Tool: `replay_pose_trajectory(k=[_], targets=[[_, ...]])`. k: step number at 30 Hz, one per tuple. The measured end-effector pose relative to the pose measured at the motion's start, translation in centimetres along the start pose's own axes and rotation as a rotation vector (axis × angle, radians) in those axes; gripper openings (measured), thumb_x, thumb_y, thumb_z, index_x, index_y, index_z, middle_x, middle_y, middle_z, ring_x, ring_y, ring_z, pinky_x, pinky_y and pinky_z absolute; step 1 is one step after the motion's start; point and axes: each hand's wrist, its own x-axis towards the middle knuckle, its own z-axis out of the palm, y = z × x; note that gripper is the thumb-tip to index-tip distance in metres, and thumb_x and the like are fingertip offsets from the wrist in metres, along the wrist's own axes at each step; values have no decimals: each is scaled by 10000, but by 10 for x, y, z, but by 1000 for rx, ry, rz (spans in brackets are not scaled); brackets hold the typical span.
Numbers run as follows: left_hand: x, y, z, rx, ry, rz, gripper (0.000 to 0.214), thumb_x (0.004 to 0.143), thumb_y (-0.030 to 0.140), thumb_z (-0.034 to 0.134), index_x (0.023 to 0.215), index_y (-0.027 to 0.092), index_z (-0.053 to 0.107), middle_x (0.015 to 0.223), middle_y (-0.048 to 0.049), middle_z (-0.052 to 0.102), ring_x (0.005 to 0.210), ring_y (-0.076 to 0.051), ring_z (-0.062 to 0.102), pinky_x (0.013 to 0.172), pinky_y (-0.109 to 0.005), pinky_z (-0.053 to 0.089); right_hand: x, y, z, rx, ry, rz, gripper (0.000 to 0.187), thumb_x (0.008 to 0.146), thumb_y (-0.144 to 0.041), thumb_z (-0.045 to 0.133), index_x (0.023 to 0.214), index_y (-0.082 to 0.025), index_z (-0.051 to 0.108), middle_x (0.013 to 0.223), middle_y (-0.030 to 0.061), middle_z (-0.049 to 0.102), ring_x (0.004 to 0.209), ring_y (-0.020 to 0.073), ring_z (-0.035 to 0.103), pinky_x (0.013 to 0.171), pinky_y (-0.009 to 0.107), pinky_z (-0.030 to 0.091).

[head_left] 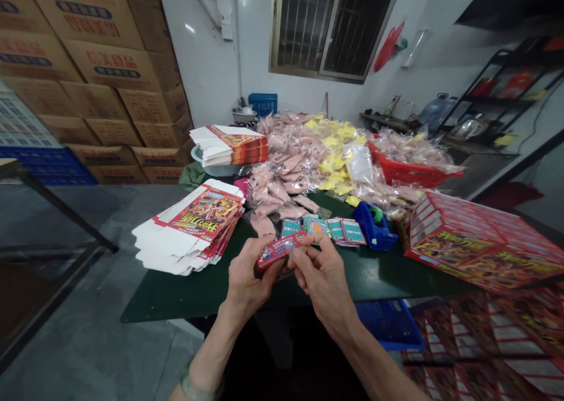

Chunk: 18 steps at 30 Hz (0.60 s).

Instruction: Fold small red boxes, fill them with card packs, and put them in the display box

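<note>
The left grip (249, 277) and right grip (324, 277) close narrowly on the ends of the red printed card (279, 251), leaving its face exposed; teal cards (346, 232) lie just beyond it.

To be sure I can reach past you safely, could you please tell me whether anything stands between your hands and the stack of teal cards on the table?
Nothing visible does. Your left hand and right hand hold the red packet, and only the green tabletop lies between them and the stack of teal cards.
</note>
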Motion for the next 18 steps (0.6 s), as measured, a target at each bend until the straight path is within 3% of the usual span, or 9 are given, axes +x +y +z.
replay_pose_trajectory(k=[12, 18], targets=[[-1, 2, -2, 14, -10, 11, 364, 773, 226, 654, 1092, 205, 479, 901, -32, 643, 766, -140, 648, 653, -232, 519, -2, -15, -5, -142, -97, -7, 173, 773, -256, 558, 822, -222, 397, 559, -88, 537, 397, 35, 355, 383, 164, 207], [-1, 3, -2, -44, -35, 24, 348, 778, 187, 642, 1098, 224, 510, 893, -21, 625, 769, -132, 628, 663, -229, 508, -1, -16, -3, -198, -75, -9, 173, 761, -231, 546, 827, -224, 386, 542, -87, 542, 409, 47, 386, 390, 162, 213]])
